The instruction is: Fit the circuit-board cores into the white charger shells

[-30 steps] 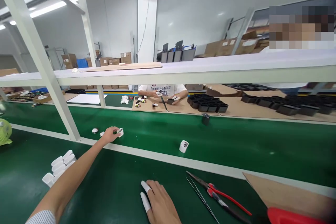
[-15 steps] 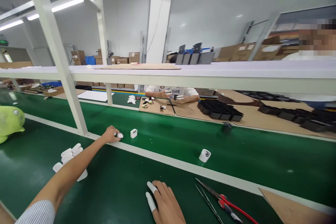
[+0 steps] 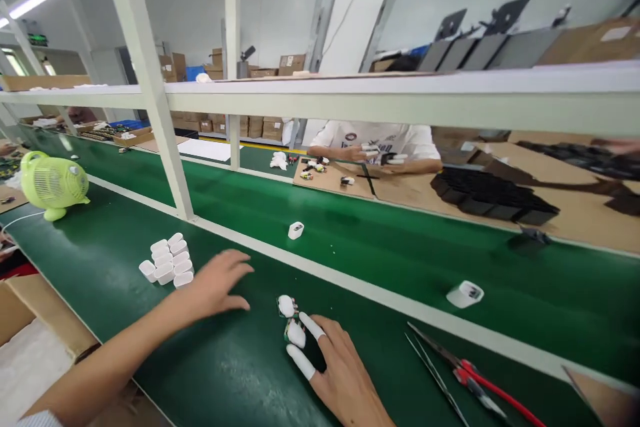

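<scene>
My left hand (image 3: 215,283) hovers low over the green table with its fingers stretched out and nothing in it. Just left of it stands a cluster of several white plastic housings (image 3: 167,261). My right hand (image 3: 335,367) lies flat on the table, white finger cots on two fingers. Those fingertips touch two small white parts (image 3: 291,320) lying between my hands. A white housing (image 3: 296,230) sits on the conveyor belt (image 3: 380,250) beyond, and another white housing (image 3: 465,293) lies further right.
Red-handled pliers (image 3: 483,387) and tweezers (image 3: 435,377) lie right of my right hand. A green fan (image 3: 50,183) stands at the far left. A white frame post (image 3: 165,147) rises behind the housings. Across the belt a co-worker's hands (image 3: 380,157) work beside black trays (image 3: 490,190).
My left hand has pulled back from the conveyor belt to the near table. Two small white parts now lie by my right fingertips. The view has swung left and down.
</scene>
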The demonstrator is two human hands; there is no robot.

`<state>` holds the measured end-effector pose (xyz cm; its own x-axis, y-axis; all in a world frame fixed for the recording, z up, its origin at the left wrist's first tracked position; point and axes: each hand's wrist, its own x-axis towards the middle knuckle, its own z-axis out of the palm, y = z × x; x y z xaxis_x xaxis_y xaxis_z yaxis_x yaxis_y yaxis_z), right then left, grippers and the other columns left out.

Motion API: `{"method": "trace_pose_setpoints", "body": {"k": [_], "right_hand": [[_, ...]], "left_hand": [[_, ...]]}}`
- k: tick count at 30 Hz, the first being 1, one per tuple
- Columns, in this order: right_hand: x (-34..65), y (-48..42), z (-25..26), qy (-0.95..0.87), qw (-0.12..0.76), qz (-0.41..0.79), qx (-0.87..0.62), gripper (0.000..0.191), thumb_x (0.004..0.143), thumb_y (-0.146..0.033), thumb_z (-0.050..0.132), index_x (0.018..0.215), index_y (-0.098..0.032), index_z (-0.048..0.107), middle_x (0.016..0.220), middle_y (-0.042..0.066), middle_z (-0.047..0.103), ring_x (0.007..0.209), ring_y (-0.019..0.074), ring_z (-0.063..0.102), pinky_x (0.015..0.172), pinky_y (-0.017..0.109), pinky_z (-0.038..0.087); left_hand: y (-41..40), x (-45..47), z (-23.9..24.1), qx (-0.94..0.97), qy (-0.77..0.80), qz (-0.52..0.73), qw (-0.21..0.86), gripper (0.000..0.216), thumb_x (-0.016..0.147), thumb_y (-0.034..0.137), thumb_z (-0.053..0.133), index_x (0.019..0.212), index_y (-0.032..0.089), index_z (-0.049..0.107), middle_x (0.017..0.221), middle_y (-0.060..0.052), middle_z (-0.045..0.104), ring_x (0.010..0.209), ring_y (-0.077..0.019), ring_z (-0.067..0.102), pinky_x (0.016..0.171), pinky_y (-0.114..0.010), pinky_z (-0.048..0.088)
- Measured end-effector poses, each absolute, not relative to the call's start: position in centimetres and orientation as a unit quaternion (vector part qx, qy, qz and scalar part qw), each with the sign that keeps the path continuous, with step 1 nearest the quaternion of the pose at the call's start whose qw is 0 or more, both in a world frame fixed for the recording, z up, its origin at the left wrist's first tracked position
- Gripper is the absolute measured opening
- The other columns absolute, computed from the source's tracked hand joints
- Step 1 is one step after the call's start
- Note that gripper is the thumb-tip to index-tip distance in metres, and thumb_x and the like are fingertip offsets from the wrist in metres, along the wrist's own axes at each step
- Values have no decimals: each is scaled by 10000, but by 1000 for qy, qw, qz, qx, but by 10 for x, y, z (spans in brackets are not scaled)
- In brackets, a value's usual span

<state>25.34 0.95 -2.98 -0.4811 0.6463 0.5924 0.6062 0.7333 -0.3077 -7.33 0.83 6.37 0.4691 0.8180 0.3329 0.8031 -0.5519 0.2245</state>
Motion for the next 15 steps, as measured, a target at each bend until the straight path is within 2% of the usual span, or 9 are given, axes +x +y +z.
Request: {"method": "trace_pose_setpoints", "body": {"k": [2, 3, 7, 10, 12, 15], "right_hand": [[248, 5, -24, -866, 343, 29, -363, 274, 1052, -349, 579, 1290, -213, 584, 1171, 130, 663, 950, 279, 656, 783, 453, 596], [246, 3, -20, -868, 335, 31, -366, 224, 1043, -312, 590, 1240, -205, 598, 1143, 125, 662, 934, 275, 645, 777, 452, 589], [245, -2, -2, -866, 293, 67, -400, 139, 991, -187, 625, 1129, -201, 617, 1043, 90, 648, 917, 270, 619, 803, 461, 571], [248, -7, 11, -870, 274, 117, -392, 289, 960, -82, 578, 1223, -203, 585, 1182, 98, 650, 1058, 270, 614, 923, 471, 561], [248, -9, 14, -873, 263, 137, -386, 355, 932, -90, 623, 1266, -200, 569, 1312, 115, 617, 1182, 288, 582, 1010, 491, 538], [247, -11, 11, -869, 235, 119, -419, 273, 920, -207, 719, 1172, -181, 616, 1229, 131, 625, 1107, 319, 590, 952, 529, 558]], "left_hand": [[-6, -118, 77, 825, 525, 195, -77, 312, 894, 450, 806, 1072, 206, 728, 1345, -185, 646, 1295, -408, 588, 1057, -600, 526], [-14, -137, 79, 819, 534, 175, -112, 264, 902, 452, 795, 962, 203, 727, 1277, -176, 666, 1261, -415, 600, 1032, -611, 530], [-36, -176, 66, 827, 519, 132, -173, 176, 970, 370, 704, 892, 212, 713, 1192, -149, 702, 1210, -424, 620, 960, -611, 545], [-41, -154, 54, 845, 489, 181, -115, 134, 1016, 245, 613, 899, 212, 669, 1224, -125, 708, 1224, -351, 641, 981, -523, 556], [-36, -123, 52, 851, 469, 231, -46, 164, 1021, 218, 600, 857, 205, 608, 1260, -122, 698, 1209, -289, 663, 964, -430, 573], [-19, -68, 47, 852, 438, 281, 59, 206, 1023, 196, 577, 819, 209, 551, 1169, -93, 718, 976, -183, 720, 782, -289, 584]]}}
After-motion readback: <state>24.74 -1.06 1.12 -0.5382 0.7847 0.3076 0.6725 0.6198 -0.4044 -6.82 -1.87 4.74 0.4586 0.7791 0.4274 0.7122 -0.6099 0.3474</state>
